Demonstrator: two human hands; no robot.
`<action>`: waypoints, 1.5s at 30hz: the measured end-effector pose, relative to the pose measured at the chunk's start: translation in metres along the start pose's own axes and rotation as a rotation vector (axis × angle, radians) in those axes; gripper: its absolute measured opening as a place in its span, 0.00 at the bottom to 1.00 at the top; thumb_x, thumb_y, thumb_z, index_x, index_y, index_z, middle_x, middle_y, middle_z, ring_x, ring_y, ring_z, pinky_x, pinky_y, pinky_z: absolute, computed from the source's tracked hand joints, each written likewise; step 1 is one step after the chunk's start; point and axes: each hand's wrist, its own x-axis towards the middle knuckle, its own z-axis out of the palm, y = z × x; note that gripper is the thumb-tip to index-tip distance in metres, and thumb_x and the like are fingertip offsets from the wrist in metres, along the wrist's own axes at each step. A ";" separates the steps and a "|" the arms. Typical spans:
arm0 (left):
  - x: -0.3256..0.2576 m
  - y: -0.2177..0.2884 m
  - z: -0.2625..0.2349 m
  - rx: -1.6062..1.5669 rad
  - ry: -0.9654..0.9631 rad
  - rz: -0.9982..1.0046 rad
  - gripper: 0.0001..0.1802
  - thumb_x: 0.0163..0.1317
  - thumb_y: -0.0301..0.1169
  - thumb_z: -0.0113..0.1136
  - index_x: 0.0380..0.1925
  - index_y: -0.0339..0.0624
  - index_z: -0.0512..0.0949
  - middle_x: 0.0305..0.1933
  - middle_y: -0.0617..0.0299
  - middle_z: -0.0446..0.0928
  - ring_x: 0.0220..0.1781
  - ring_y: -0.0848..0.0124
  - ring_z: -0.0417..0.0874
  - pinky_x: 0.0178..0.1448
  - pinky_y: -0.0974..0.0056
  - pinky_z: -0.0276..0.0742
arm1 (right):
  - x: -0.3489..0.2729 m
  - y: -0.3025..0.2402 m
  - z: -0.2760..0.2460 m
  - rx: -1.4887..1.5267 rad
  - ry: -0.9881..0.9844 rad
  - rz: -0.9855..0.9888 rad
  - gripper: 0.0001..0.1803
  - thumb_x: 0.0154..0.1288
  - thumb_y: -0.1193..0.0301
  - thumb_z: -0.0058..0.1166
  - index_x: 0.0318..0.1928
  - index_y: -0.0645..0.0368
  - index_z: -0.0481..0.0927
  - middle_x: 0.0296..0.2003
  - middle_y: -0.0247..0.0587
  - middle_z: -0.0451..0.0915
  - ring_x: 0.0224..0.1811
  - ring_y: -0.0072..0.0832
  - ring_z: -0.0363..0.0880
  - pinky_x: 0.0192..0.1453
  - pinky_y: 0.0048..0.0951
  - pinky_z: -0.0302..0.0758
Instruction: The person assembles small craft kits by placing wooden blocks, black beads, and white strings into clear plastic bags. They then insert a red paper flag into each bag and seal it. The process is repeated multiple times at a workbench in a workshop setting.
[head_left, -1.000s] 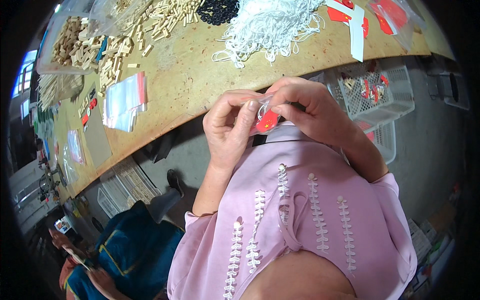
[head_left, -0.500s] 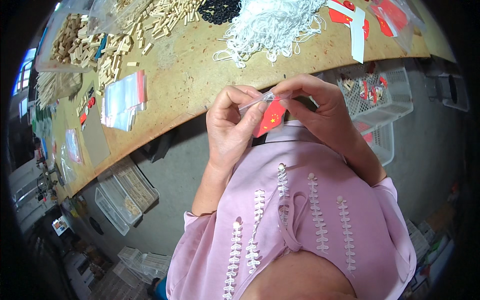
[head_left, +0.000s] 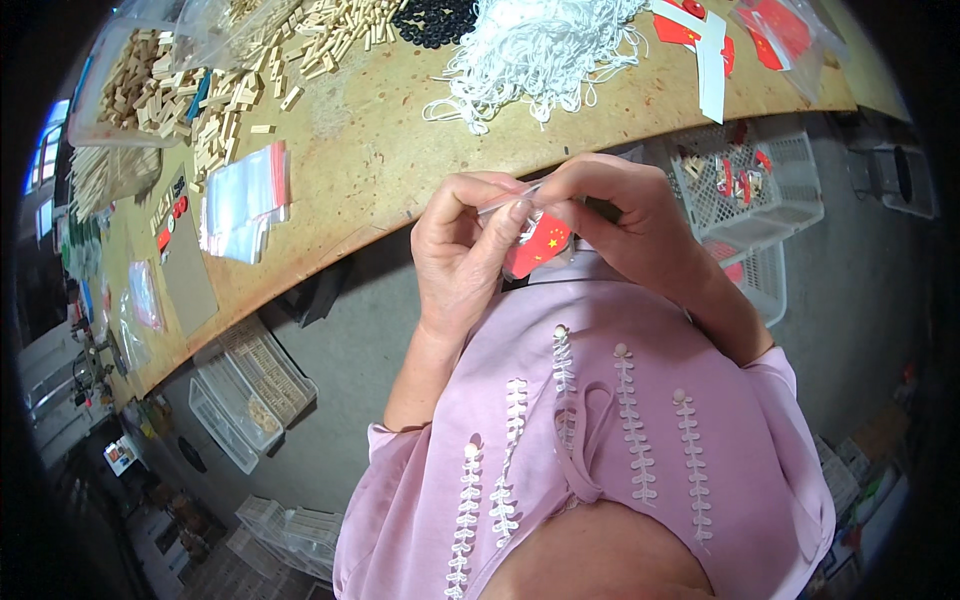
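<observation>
We pinch the small clear bag with both hands, fingers closed on its top, just below the table edge, holding its mouth steady.

small red flag in clear bag, held up

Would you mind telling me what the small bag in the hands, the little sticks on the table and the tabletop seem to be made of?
The small bag, pinched between left hand and right hand, looks like thin clear glossy plastic: a red flag piece shows through it. The little sticks look like pale unfinished wood, matte and cut square. The tabletop seems to be worn matte wooden board, tan and mottled.
</observation>
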 end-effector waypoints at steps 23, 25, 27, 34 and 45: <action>0.009 -0.005 0.008 0.552 0.038 0.140 0.05 0.57 0.20 0.71 0.30 0.37 0.82 0.29 0.63 0.81 0.29 0.77 0.77 0.35 0.69 0.74 | -0.010 -0.007 0.008 -0.072 0.115 0.116 0.04 0.73 0.78 0.59 0.42 0.65 0.84 0.33 0.36 0.87 0.36 0.17 0.83 0.40 0.23 0.80; 0.011 0.004 0.007 0.701 0.032 0.231 0.06 0.55 0.20 0.71 0.29 0.39 0.82 0.27 0.61 0.80 0.26 0.72 0.76 0.34 0.67 0.73 | -0.008 -0.007 0.005 -0.170 0.058 0.086 0.03 0.72 0.79 0.58 0.42 0.65 0.84 0.32 0.38 0.85 0.35 0.19 0.83 0.42 0.24 0.80; 0.011 0.004 0.006 0.720 -0.065 0.317 0.06 0.52 0.21 0.69 0.28 0.42 0.82 0.27 0.62 0.79 0.27 0.70 0.78 0.34 0.65 0.74 | -0.011 -0.005 -0.001 -0.107 0.051 0.108 0.03 0.71 0.80 0.58 0.42 0.65 0.84 0.33 0.39 0.85 0.35 0.21 0.83 0.43 0.25 0.80; 0.007 0.007 -0.002 0.697 -0.260 0.259 0.08 0.48 0.19 0.69 0.29 0.40 0.82 0.30 0.57 0.80 0.33 0.57 0.82 0.39 0.57 0.79 | -0.039 0.008 -0.048 0.149 0.125 0.316 0.09 0.79 0.80 0.47 0.48 0.64 0.82 0.43 0.34 0.83 0.42 0.16 0.80 0.44 0.20 0.78; 0.056 0.074 -0.200 1.345 0.589 0.317 0.13 0.63 0.37 0.73 0.33 0.39 0.82 0.32 0.55 0.83 0.34 0.58 0.82 0.40 0.55 0.78 | -0.087 0.035 -0.162 -1.196 0.212 0.398 0.10 0.73 0.78 0.53 0.51 0.67 0.81 0.44 0.59 0.83 0.49 0.58 0.82 0.54 0.46 0.77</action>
